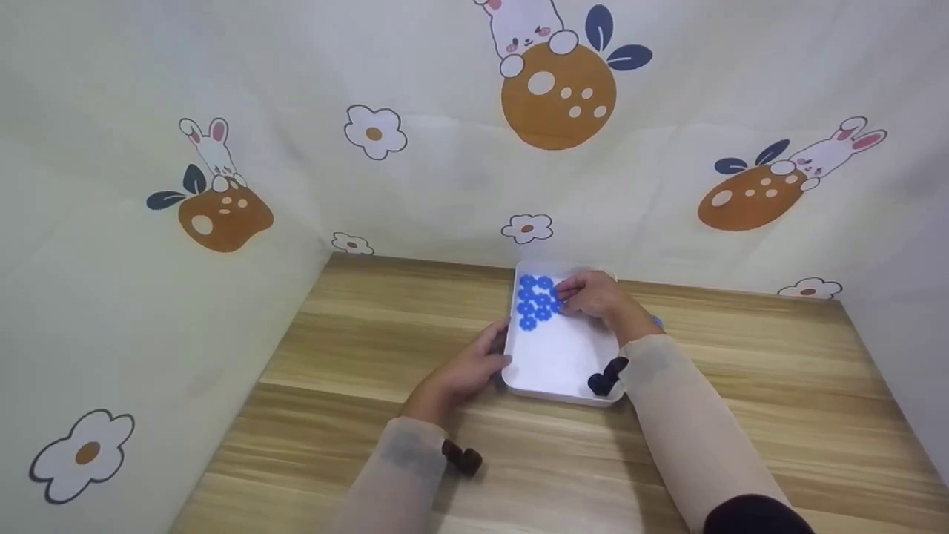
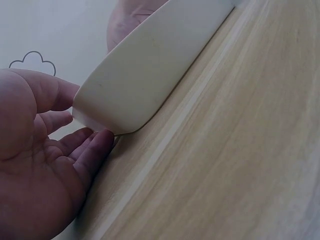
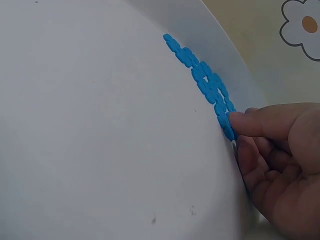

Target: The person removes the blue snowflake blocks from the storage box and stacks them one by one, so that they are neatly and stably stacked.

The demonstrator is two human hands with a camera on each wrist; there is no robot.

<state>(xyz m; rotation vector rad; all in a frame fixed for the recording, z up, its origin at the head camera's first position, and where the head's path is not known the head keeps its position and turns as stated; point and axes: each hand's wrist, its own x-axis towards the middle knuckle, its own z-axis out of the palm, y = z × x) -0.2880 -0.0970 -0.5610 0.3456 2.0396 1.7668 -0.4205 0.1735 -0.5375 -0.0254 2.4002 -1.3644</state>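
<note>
A white rectangular tray (image 1: pixel 560 363) lies on the wooden table. In its far left part, several small blue flower-shaped pieces (image 1: pixel 527 308) lie flat, side by side. My right hand (image 1: pixel 591 294) reaches over the tray's far right side and pinches a blue flower-shaped piece (image 3: pixel 228 131) at the end of the group. Its fingers partly hide that piece. Against the outer left wall of the tray, my left hand (image 1: pixel 474 365) rests with fingers and thumb spread. The left wrist view shows these fingers touching the tray's wall (image 2: pixel 145 75) at a rounded corner.
Another blue piece (image 1: pixel 657 322) shows on the table beyond my right forearm, mostly hidden. Pale cloth (image 1: pixel 437 193) with rabbits, oranges and flowers hangs around the back and sides of the wooden table (image 1: pixel 356 334). Dark wrist-camera parts (image 1: pixel 461 457) stick out from my sleeves.
</note>
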